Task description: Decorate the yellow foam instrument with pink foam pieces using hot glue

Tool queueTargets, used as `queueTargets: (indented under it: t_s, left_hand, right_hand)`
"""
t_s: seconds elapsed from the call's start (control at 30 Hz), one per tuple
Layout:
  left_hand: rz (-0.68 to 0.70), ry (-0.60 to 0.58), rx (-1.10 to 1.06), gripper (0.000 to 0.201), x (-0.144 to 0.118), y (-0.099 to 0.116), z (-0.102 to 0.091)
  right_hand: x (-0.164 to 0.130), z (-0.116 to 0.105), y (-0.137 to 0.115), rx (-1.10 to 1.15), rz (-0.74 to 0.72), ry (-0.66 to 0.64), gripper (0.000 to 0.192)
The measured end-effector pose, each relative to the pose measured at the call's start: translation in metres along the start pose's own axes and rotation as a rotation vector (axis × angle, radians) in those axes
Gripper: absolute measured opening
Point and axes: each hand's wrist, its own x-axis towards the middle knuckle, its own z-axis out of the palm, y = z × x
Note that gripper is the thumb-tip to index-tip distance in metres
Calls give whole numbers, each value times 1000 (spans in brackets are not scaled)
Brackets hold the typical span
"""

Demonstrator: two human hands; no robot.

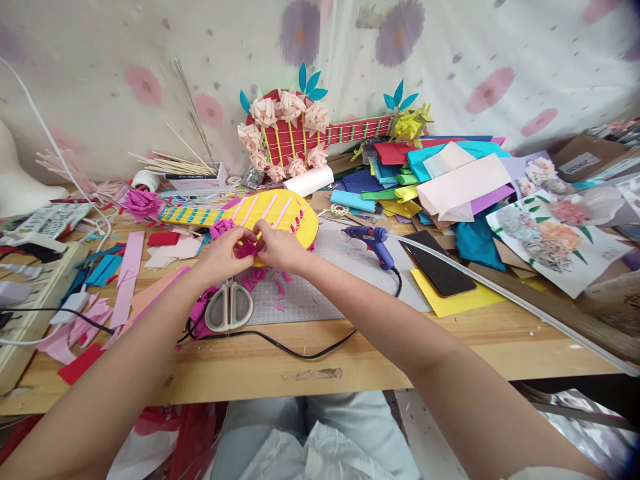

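Observation:
My left hand [223, 258] and my right hand [279, 248] meet in front of the yellow paper guitar [303, 223]. Both pinch a small piece of magenta crepe paper [245, 251] between their fingertips. The guitar lies flat, with pink strips across its body, a purple paper flower [221, 229] beside my left hand and a larger purple flower [143, 203] at its neck end. Just below my hands are scissors [229, 319] with pale handles, their blades partly hidden, and magenta scraps [280, 288] on the grey cutting mat [325, 293].
A blue glue gun [373, 241] with a long clear glue stick rests on the mat beside a black phone [443, 263]. Behind stands a red paper guitar [287, 137] with pale flowers. Coloured paper [465, 187] piles up at right; a power strip [35, 300] lies at left.

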Motion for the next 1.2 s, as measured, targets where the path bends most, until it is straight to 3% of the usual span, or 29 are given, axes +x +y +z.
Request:
queueTargets:
  t_s: [0.27,0.6,0.8,1.0,1.2]
  left_hand:
    - [0,17,46,44,1,-4,8]
    - [-29,51,130,36,3,8,10]
    - [6,54,199,35,2,8,10]
    - [37,-7,128,39,2,-1,0]
    - [156,-84,69,47,7,-1,-4]
  right_hand:
    - [-1,1,-2,47,30,18,40]
    - [-10,-10,0,235,6,38,38]
    - [-34,-22,13,292,-67,183,30]
    - [-58,-27,43,317,72,367,20]
    - [-65,-15,64,434,125,477,14]
